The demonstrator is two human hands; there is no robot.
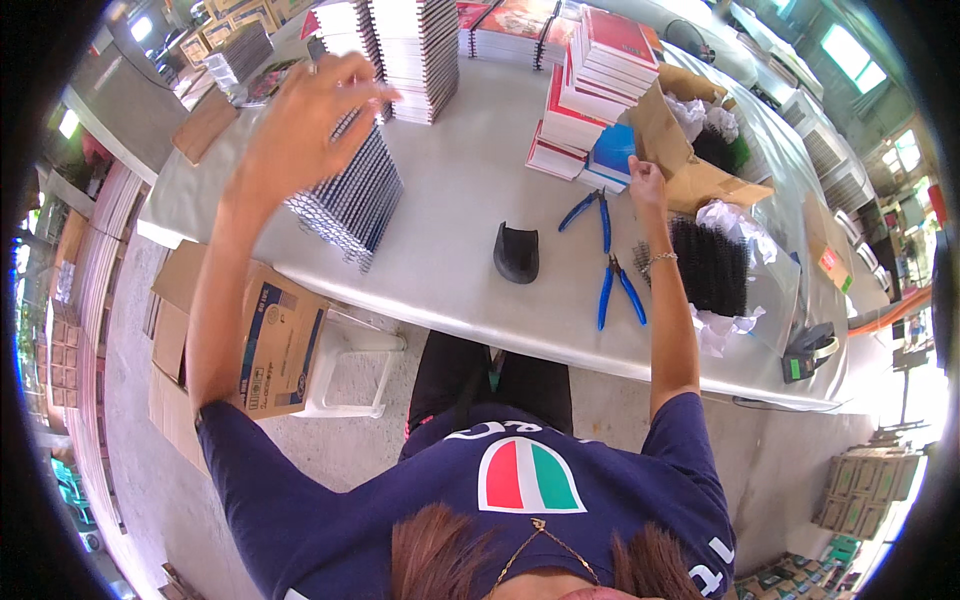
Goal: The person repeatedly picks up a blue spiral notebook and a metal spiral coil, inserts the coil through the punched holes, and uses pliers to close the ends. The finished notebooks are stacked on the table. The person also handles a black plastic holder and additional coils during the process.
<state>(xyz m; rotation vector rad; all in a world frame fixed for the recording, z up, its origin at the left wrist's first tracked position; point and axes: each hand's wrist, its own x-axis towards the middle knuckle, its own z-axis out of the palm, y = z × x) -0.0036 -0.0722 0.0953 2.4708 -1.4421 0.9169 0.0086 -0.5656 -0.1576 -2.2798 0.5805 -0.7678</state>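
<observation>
My left hand (312, 128) is raised over a stack of coil-bound notebooks (352, 205) at the left of the table. Its fingers are loosely bent and apart, and nothing shows in them. My right hand (648, 183) pinches the edge of a blue-covered book (612, 150), which lies beside stacked red-covered books (572, 108). Just nearer than that hand lie two blue-handled cutting pliers, one pair (603, 222) above the other pair (612, 285). A black curved piece (517, 254) sits between the two hands on the white table (450, 200).
Tall spiral-bound stacks (412, 60) stand at the back left. On the right, an open cardboard box (680, 150) holds crumpled paper, with black binding coils (708, 265) nearer me. A small black device (810, 350) rests by the right edge. Below the table are a carton (275, 345) and a white stool (365, 365).
</observation>
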